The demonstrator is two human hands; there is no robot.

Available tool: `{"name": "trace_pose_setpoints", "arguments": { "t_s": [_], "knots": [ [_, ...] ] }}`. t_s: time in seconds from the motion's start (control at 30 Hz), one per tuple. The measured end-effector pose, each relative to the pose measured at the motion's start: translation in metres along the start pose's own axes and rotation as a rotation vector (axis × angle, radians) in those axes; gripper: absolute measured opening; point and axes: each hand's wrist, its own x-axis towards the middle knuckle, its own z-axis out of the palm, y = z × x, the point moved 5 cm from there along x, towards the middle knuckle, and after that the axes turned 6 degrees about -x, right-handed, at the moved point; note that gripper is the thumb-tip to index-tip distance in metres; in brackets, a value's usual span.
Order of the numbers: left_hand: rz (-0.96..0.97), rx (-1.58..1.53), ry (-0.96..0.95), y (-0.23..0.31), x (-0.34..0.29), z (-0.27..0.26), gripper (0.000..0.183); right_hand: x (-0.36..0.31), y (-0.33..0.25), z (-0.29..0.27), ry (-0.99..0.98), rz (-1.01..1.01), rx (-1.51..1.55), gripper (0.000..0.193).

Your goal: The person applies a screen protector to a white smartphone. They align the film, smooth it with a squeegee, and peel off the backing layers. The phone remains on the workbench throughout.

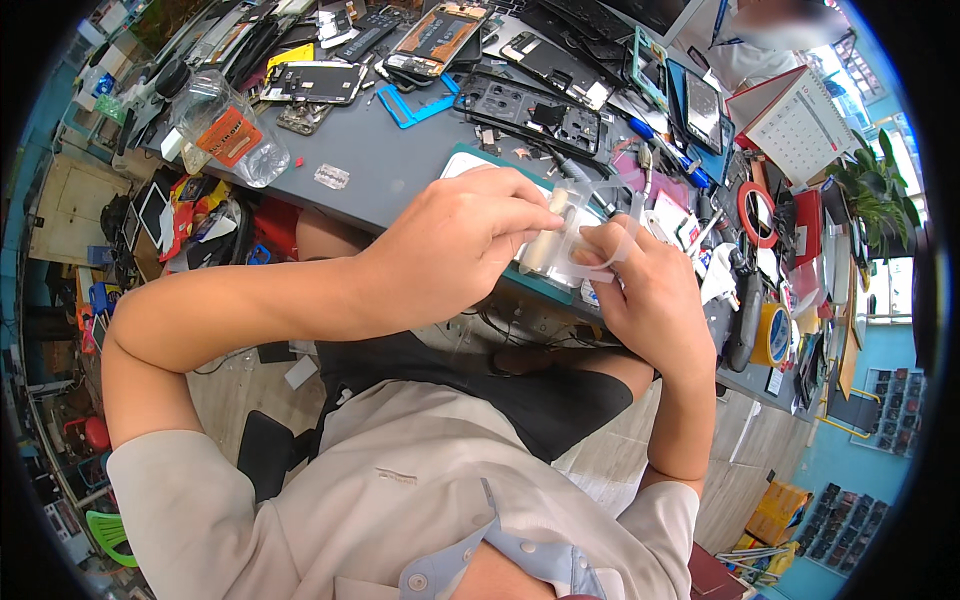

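Both my hands meet over the near edge of the grey workbench (385,185). My right hand (655,300) is closed on a piece of clear plastic film (625,235), which curls up around its fingers. My left hand (465,240) has its fingers pinched together at the film's left side, beside a cream-coloured strip (543,250); what its fingertips hold is hidden. Beneath the hands lies a small flat piece with a shiny surface, mostly covered. A dark green mat (545,288) shows under it, with a white flat thing (462,163) behind my left hand.
Opened phones and a black phone frame (535,110) crowd the bench's far side, near a blue bracket (415,100). A clear bottle (235,135) and a razor blade (332,177) lie left. Red tape (757,214), yellow tape (770,335) and a calendar (800,125) stand right. Another person (755,60) sits opposite.
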Motion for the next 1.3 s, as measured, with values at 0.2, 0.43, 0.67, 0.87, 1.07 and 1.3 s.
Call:
{"name": "trace_pose_setpoints", "arguments": {
  "t_s": [0.2,0.43,0.67,0.87,1.07,1.3],
  "knots": [
    [-0.045,0.001,0.027,-0.013,0.006,0.001,0.018,0.000,0.000,-0.002,-0.050,0.004,-0.027,0.017],
    [-0.192,0.056,-0.032,-0.032,0.017,0.004,0.033,0.000,0.000,-0.001,-0.091,0.029,-0.046,0.013],
    [-0.254,0.241,-0.122,-0.030,0.032,-0.003,0.065,0.000,0.000,-0.001,-0.088,0.039,-0.041,0.013],
    [-0.219,0.324,-0.256,-0.033,0.043,-0.003,0.070,-0.001,0.000,0.000,-0.066,0.039,-0.025,0.013],
    [-0.190,0.288,-0.205,-0.027,0.045,-0.005,0.055,0.000,0.001,0.000,-0.079,0.061,-0.018,0.014],
    [-0.128,0.325,-0.132,-0.004,0.018,-0.001,0.039,-0.001,0.002,0.002,-0.067,0.045,-0.006,0.014]
  ]
}}
